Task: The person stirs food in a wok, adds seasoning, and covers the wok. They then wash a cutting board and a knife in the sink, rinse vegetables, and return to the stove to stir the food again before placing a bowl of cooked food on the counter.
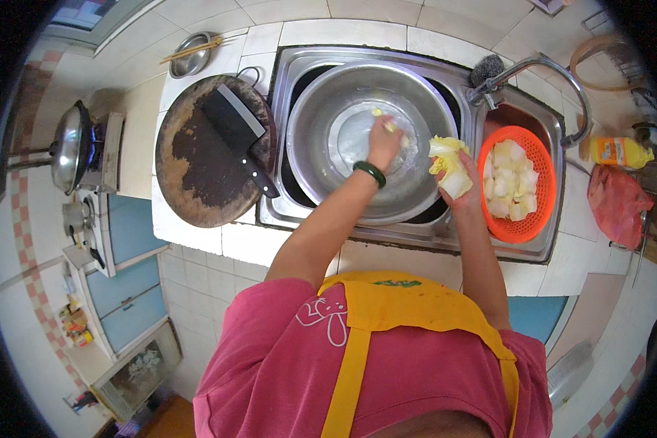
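My left hand [386, 142] reaches down into the large steel basin [312, 169], its fingers around a small piece of pale yellow leaf; a dark green bangle is on that wrist. Shallow water [356, 137] lies in the basin, with another small yellow leaf bit [376, 111] beyond the fingertips. Above the basin's right rim, my right hand [462, 183] holds several cut pieces of cabbage leaf [446, 159]. Just right of that hand, an orange plastic colander [547, 186] stands in the smaller sink bowl with white cabbage pieces [508, 180] in it.
A black cleaver [235, 123] lies on a round wooden chopping board [189, 191] at the left. Behind the board is a small metal bowl [189, 63] with chopsticks across it. The faucet [553, 63] arches over the right sink bowl, near a scouring pad [487, 70] and a yellow bottle [618, 152].
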Available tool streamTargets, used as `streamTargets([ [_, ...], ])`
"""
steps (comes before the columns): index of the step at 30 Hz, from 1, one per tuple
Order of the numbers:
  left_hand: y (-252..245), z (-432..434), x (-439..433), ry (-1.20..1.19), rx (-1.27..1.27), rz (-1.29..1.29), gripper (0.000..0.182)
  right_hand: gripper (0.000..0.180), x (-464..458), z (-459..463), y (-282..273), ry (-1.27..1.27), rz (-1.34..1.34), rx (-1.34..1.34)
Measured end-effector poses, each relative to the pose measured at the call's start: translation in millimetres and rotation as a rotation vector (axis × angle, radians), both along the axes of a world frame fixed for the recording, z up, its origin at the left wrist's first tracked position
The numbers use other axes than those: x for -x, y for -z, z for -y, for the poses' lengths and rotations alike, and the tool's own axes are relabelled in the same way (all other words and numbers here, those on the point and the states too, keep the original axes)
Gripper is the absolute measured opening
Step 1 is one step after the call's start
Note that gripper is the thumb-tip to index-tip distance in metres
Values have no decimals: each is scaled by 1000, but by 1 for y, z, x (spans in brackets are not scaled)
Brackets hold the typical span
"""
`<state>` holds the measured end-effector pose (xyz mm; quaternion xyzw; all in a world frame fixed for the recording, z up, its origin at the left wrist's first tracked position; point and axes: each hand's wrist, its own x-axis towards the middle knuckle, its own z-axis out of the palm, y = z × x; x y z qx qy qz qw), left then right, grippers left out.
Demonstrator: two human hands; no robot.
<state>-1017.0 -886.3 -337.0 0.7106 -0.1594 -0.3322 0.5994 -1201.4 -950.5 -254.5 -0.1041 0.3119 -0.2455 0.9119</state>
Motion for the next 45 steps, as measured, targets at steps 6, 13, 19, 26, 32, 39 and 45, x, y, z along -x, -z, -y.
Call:
streamTargets([
  [6, 18, 30, -50, 33, -41, -435, 44, 43, 0, -8, -5, -36, 0, 28],
  [13, 15, 50, -45, 274, 364, -764, 26, 43, 5, -3, -9, -1, 1, 61],
  [19, -46, 22, -14, 197, 601, -858, 25, 36, -28, 2, -7, 118, -75, 160],
  [26, -117, -23, 10, -104, 355, 210, 12, 35, -120, -28, -15, 132, -30, 215],
  [32, -149, -79, -46, -328, 318, 529, 13, 29, -204, -83, -42, -35, 28, 197],
  [39, -155, -165, -152, -630, 268, 429, 14, 27, -313, -177, -74, -259, 23, 407],
  [45, -109, -249, -236, -837, 431, 129, 20, 58, -381, -234, -92, -902, -326, 1162],
])
